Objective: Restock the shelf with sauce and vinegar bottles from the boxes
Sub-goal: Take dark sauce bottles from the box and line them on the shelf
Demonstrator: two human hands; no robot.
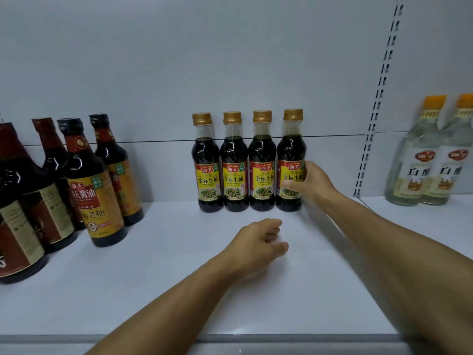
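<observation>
Both forearms are extended from the bottom edge of the view over the white shelf, which is the surface nearest the camera. Nothing is held by the left hand; its fingers are loosely curled just above the shelf, in front of the row. The fourth soy sauce bottle is gripped by the right hand, with fingers and thumb wrapped round the labelled body. That bottle is set upright at the right end of a row of four gold-capped soy sauce bottles, which is aligned against the back panel with neighbours touching or nearly so. The placing step is judged to be in hand: the bottle appears seated, but release has not been made. Larger dark sauce bottles are grouped at the left, well apart from the row, and two white vinegar bottles are stood in the next bay at the right, beyond the slotted upright. No boxes are in view. For the next move, the grip should be eased off without the bottle being tipped, the label should be checked to face forward, and a further bottle should be fetched for the bare space to the right of the row.
</observation>
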